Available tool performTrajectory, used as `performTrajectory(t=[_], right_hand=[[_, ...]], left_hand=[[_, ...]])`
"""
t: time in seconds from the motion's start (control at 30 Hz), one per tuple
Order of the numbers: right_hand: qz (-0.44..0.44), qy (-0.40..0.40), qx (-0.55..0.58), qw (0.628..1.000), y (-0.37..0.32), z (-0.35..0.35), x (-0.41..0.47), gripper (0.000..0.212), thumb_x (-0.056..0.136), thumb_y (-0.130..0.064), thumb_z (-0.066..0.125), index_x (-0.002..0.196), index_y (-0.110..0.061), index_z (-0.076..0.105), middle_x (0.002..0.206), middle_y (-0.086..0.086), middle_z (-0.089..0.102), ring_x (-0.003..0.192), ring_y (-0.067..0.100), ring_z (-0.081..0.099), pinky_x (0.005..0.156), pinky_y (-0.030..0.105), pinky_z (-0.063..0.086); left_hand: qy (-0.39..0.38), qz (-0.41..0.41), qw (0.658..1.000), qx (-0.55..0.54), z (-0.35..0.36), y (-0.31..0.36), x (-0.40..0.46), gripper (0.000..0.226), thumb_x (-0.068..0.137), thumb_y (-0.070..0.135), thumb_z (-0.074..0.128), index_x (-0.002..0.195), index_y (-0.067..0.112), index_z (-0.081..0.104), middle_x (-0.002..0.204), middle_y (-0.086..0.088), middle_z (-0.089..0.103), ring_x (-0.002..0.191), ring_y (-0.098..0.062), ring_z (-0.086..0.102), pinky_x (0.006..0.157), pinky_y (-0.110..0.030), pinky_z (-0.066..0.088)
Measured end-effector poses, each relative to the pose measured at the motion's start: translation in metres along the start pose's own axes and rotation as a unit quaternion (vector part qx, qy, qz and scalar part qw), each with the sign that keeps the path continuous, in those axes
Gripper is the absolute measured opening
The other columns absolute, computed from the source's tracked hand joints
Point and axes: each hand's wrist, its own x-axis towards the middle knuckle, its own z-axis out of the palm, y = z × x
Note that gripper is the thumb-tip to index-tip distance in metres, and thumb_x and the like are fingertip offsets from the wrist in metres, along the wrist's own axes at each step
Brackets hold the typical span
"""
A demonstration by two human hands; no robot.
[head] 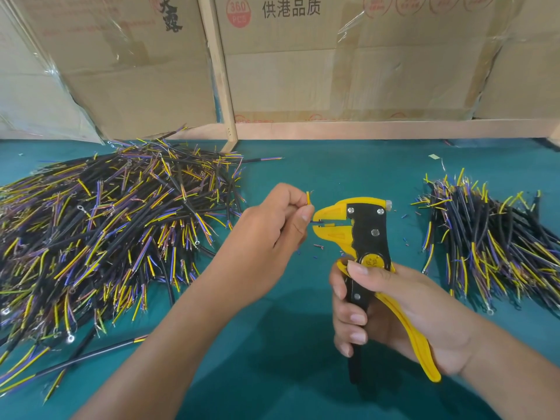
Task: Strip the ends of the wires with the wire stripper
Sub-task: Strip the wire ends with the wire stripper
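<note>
From the head camera I see my left hand (272, 225) curled around a short wire (308, 197), pinched between thumb and fingertips, with a yellow strand poking up above the knuckles and a blue strand fed sideways into the mouth of the wire stripper (360, 237). My right hand (391, 310) grips the stripper's yellow and black handles, fingers wrapped round the front and thumb laid across the pivot disc; the tool stands nearly upright above the green bench (288, 359), its yellow head pointing left, touching the blue strand. A big heap of wires (106, 228) sprawls on the bench to my left, and a smaller pile (491, 247) lies to my right. Tiny insulation scraps (318, 246) dot the bench below the stripper's head. Cardboard boxes (333, 62) line the back edge
</note>
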Motion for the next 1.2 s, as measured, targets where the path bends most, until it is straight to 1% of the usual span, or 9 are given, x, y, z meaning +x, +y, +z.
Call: performTrajectory(t=[0.13,0.33,0.5,0.63,0.8,0.87,0.97,1.07,1.2], right_hand=[[-0.004,0.004,-0.004,1.000,0.001,-0.001,0.003,0.038,0.083,-0.039,0.079,0.087,-0.007,0.060,0.067,0.010,0.043,0.058,0.027,0.047,0.066,0.044,0.050],[-0.005,0.004,0.000,1.000,0.003,-0.001,0.003,0.038,0.083,-0.040,0.080,0.087,-0.008,0.060,0.066,0.010,0.042,0.057,0.026,0.047,0.066,0.044,0.049],[-0.002,0.030,0.006,1.000,0.003,0.004,0.004,0.033,0.085,-0.038,0.074,0.084,-0.007,0.061,0.062,0.009,0.037,0.053,0.024,0.041,0.060,0.041,0.048],[-0.003,0.046,0.007,0.999,0.004,0.007,0.004,0.033,0.083,-0.037,0.074,0.082,-0.007,0.060,0.060,0.008,0.035,0.051,0.023,0.038,0.056,0.038,0.045],[-0.006,0.054,-0.007,0.999,0.004,0.009,0.003,0.035,0.082,-0.038,0.076,0.076,-0.008,0.058,0.058,0.005,0.033,0.048,0.021,0.035,0.053,0.035,0.042],[-0.009,0.062,-0.015,0.998,0.003,0.010,0.003,0.037,0.081,-0.040,0.077,0.073,-0.010,0.056,0.056,0.004,0.032,0.046,0.020,0.033,0.050,0.032,0.041],[-0.017,0.107,-0.040,0.993,0.001,0.011,0.004,0.044,0.076,-0.047,0.078,0.067,-0.014,0.049,0.052,0.001,0.028,0.038,0.016,0.026,0.045,0.025,0.034],[-0.019,0.137,-0.061,0.989,-0.001,0.013,0.005,0.047,0.072,-0.052,0.077,0.064,-0.017,0.046,0.050,-0.001,0.026,0.036,0.014,0.022,0.043,0.021,0.031],[-0.014,0.142,-0.063,0.988,-0.002,0.013,0.007,0.050,0.070,-0.054,0.077,0.064,-0.017,0.044,0.050,0.000,0.027,0.036,0.013,0.023,0.042,0.020,0.031]], left_hand=[[-0.011,0.002,1.000,0.008,-0.001,0.001,-0.001,0.016,0.106,0.026,0.042,0.094,0.016,0.046,0.065,0.000,0.054,0.052,-0.010,0.039,0.051,-0.016,0.031],[-0.007,-0.006,1.000,0.012,0.001,0.004,-0.001,0.019,0.106,0.026,0.041,0.094,0.012,0.047,0.066,-0.002,0.054,0.051,-0.009,0.037,0.049,-0.018,0.031],[0.000,-0.019,1.000,0.020,0.004,0.004,-0.002,0.019,0.106,0.029,0.039,0.095,0.015,0.046,0.069,0.000,0.056,0.051,-0.010,0.039,0.049,-0.022,0.034],[0.006,-0.023,0.999,0.031,0.006,0.004,-0.002,0.020,0.106,0.030,0.037,0.093,0.017,0.044,0.071,0.001,0.058,0.052,-0.010,0.039,0.048,-0.016,0.030],[0.005,-0.017,1.000,0.024,0.007,0.006,-0.002,0.024,0.105,0.033,0.034,0.095,0.015,0.045,0.072,0.002,0.057,0.054,-0.009,0.041,0.051,-0.015,0.031],[0.006,-0.019,1.000,0.019,0.006,0.006,-0.002,0.025,0.105,0.034,0.033,0.095,0.015,0.047,0.070,0.001,0.056,0.053,-0.008,0.041,0.051,-0.014,0.031],[0.007,-0.031,0.999,0.010,0.005,0.006,-0.002,0.023,0.107,0.030,0.034,0.096,0.015,0.047,0.062,0.001,0.053,0.050,-0.007,0.041,0.049,-0.014,0.030],[0.001,-0.035,0.999,0.024,0.005,0.005,-0.001,0.022,0.107,0.029,0.034,0.098,0.015,0.048,0.060,0.002,0.052,0.049,-0.007,0.040,0.049,-0.015,0.029],[0.025,-0.045,0.997,0.056,-0.004,-0.002,0.001,0.014,0.106,0.026,0.039,0.100,0.019,0.049,0.055,0.014,0.051,0.050,-0.002,0.047,0.051,-0.014,0.034]])
